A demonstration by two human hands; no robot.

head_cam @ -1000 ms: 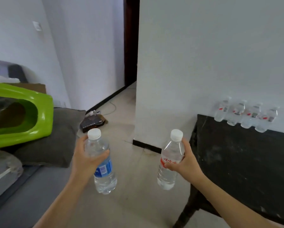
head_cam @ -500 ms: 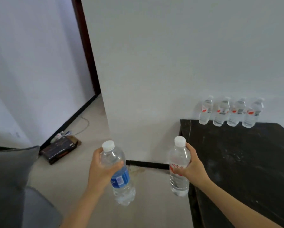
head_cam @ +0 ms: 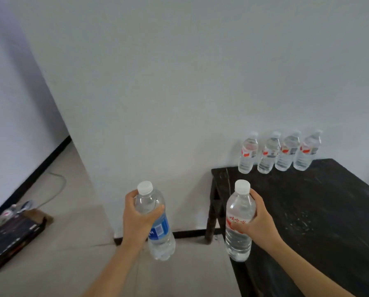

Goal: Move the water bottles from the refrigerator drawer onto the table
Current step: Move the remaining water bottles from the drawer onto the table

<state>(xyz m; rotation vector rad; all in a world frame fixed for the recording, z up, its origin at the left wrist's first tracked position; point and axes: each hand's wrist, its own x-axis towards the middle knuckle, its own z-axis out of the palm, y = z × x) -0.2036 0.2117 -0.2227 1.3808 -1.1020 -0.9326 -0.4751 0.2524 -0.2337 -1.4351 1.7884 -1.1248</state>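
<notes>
I've turned, worktop (head_cam: 307, 211) closer now; my left hand (head_cam: 136, 219) grips blue bottle (head_cam: 160, 232) beside it, right hand (head_cam: 258, 226) grips red bottle (head_cam: 239, 232) over its edge; placing next.

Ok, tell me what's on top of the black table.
Four red-labelled bottles stand upright in a row at the table's back edge. The right hand and its bottle cover the near-left edge.
</notes>
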